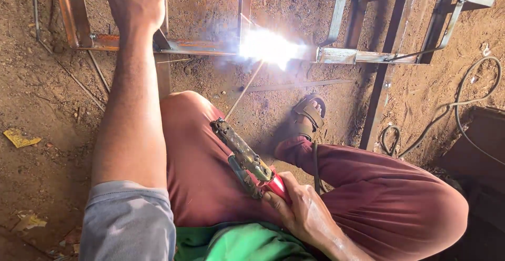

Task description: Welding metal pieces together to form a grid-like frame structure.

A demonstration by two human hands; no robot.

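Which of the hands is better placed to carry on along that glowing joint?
Probably the right hand: it grips the electrode holder, whose rod reaches the bright arc. The left hand only braces the metal frame.

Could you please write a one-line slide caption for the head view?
Right hand holds an electrode holder whose rod sparks on a metal frame; left hand steadies it.

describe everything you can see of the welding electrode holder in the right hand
The electrode holder is a worn clamp tool with grimy, brass-coloured metal jaws and a red handle. The right hand grips the red handle above the person's lap. The tool slants up and to the left. A thin welding rod is clamped in its jaws and runs up to the bright arc on the rusty steel frame.
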